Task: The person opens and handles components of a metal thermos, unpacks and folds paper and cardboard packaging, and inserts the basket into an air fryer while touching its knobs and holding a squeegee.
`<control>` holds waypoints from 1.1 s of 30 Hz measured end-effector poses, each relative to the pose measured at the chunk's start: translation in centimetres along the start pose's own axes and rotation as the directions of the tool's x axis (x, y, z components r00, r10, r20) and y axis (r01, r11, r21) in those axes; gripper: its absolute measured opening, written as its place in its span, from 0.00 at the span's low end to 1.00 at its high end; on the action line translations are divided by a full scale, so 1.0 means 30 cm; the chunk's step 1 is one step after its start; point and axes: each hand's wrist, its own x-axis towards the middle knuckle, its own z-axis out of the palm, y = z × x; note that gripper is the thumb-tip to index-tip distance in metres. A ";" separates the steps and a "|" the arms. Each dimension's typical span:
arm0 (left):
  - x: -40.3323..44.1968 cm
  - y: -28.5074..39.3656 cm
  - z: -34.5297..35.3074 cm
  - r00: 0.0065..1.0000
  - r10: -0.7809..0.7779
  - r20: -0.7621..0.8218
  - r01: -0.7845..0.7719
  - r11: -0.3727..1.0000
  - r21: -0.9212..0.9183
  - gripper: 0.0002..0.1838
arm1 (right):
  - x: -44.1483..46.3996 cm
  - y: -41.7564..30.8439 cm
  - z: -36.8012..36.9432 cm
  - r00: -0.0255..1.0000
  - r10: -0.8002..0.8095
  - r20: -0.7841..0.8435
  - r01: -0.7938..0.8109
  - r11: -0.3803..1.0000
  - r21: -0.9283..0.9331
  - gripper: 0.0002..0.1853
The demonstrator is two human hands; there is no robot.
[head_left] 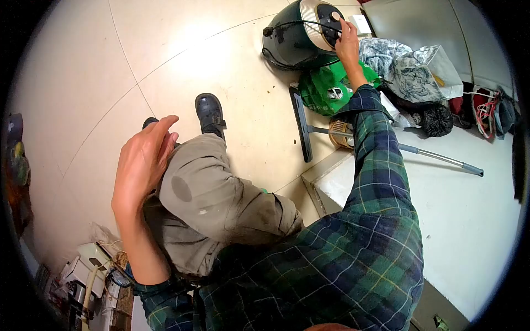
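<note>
A dark green air fryer (301, 41) with a beige ribbed band and a black control panel stands on the floor at the top. Its black cord (287, 26) loops around the body. My right hand (347, 43) reaches to that panel, fingers bent at its knobs. One pale knob (335, 16) shows beside my fingertips; the exact contact is partly hidden by the hand. Above my left thigh hovers my left hand (144, 160), its fingers stretched out and holding nothing.
A green plastic bag (320, 88) lies against the air fryer, with patterned bags (419, 74) to its right. A squeegee-like floor tool (301, 124) extends across a white raised surface (441, 220). Boxes and cables (94, 265) crowd the lower left. My shoe (210, 110) rests on the floor.
</note>
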 end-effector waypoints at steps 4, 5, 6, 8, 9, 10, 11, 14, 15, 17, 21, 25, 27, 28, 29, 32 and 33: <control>-0.012 -0.009 -0.002 1.000 -0.006 0.017 0.006 1.000 -0.005 0.14 | -0.012 0.064 0.024 0.987 0.143 0.073 -0.152 0.980 0.132 0.27; -0.013 -0.015 -0.002 1.000 0.006 0.014 -0.005 1.000 -0.008 0.14 | -0.007 0.084 0.038 0.986 0.153 0.065 -0.161 0.977 0.137 0.24; -0.015 -0.019 -0.004 1.000 0.000 0.011 0.000 1.000 -0.011 0.14 | 0.003 0.090 0.043 0.987 0.147 0.067 -0.155 0.978 0.139 0.24; -0.017 -0.028 -0.008 1.000 0.014 0.010 -0.014 1.000 -0.003 0.13 | 0.024 0.098 0.068 0.993 0.095 0.075 -0.101 0.992 0.071 0.19; -0.018 -0.032 -0.009 1.000 0.001 0.009 -0.001 1.000 -0.004 0.13 | 0.036 0.103 0.082 0.993 0.088 0.083 -0.094 0.992 0.078 0.19; -0.016 -0.036 -0.010 1.000 0.014 -0.006 -0.014 1.000 0.005 0.13 | 0.051 0.097 0.087 0.992 0.079 0.095 -0.086 0.994 0.072 0.17; -0.014 -0.039 -0.011 0.999 0.030 -0.020 -0.030 0.999 0.015 0.13 | 0.060 0.091 0.094 0.992 0.072 0.106 -0.079 0.995 0.064 0.15; -0.007 -0.033 -0.019 1.000 -0.011 0.011 0.011 1.000 0.001 0.13 | 0.089 0.057 0.073 0.975 0.103 0.198 -0.101 0.995 -0.022 0.17; -0.007 -0.028 -0.019 1.000 -0.014 0.012 0.014 1.000 -0.002 0.13 | 0.089 0.055 0.066 0.952 0.142 0.269 -0.141 0.990 -0.024 0.19; -0.008 -0.021 -0.019 1.000 -0.016 0.018 0.016 1.000 -0.020 0.13 | 0.076 0.046 0.053 0.955 0.110 0.275 -0.096 0.993 -0.065 0.23; -0.010 -0.029 -0.010 0.999 0.034 -0.003 -0.034 0.999 0.011 0.13 | -0.002 0.004 -0.010 0.966 -0.126 0.226 0.193 0.933 -0.304 0.31; -0.016 -0.046 0.003 0.998 0.058 -0.028 -0.058 0.998 -0.004 0.13 | -0.054 -0.038 -0.031 0.971 -0.103 0.214 0.162 0.948 -0.275 0.34; -0.015 -0.047 -0.001 0.999 0.046 -0.027 -0.046 0.999 -0.017 0.13 | -0.076 -0.047 -0.034 0.969 -0.088 0.232 0.151 0.951 -0.270 0.34; -0.015 -0.046 -0.002 0.999 0.026 -0.018 -0.027 1.000 -0.013 0.13 | -0.088 -0.047 -0.027 0.977 -0.092 0.191 0.136 0.964 -0.227 0.34; -0.015 -0.046 -0.003 1.000 0.007 -0.009 -0.007 1.000 -0.010 0.13 | -0.099 -0.045 -0.022 0.984 -0.094 0.150 0.121 0.976 -0.183 0.33; -0.007 -0.059 0.002 0.999 0.028 -0.023 -0.028 1.000 0.009 0.13 | -0.132 -0.070 -0.037 0.989 -0.092 0.117 0.104 0.989 -0.102 0.28; -0.003 -0.063 0.003 0.999 0.027 -0.027 -0.027 1.000 0.005 0.13 | -0.150 -0.091 -0.041 0.989 -0.097 0.116 0.109 0.989 -0.104 0.28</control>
